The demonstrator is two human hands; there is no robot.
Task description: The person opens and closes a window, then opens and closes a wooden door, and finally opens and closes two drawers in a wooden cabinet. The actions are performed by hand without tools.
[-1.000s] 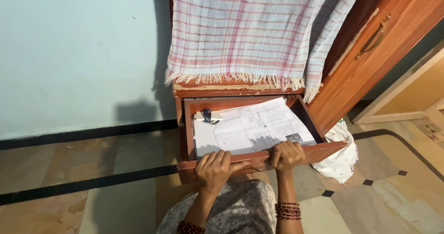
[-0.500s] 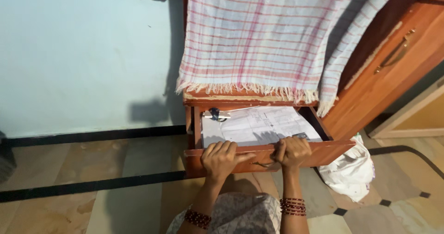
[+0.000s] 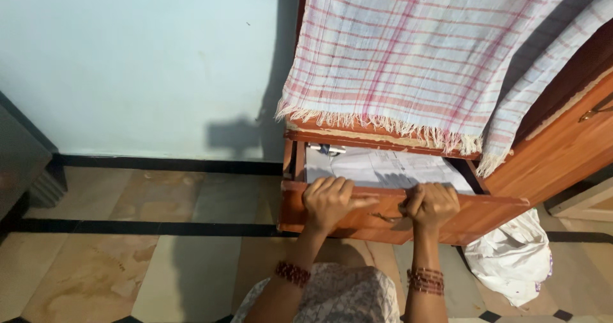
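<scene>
A wooden drawer (image 3: 485,214) at the bottom of a reddish-brown cabinet stands partly open. White printed papers (image 3: 396,168) lie inside it, and a small dark and white object (image 3: 324,149) sits at its back left corner. My left hand (image 3: 329,200) grips the top edge of the drawer front, fingers curled over it. My right hand (image 3: 433,205) grips the same edge a little to the right. Both wrists wear dark red bangles.
A pink-and-white checked cloth (image 3: 434,55) with a fringe hangs over the cabinet above the drawer. An open wooden door (image 3: 568,144) is at the right. A white bag (image 3: 514,256) lies on the tiled floor beside the drawer. A pale blue wall is at the left.
The drawer has slid inward, so less of the papers shows. Both hands stayed on the drawer's front edge. The view shifted, putting the cabinet further right.
</scene>
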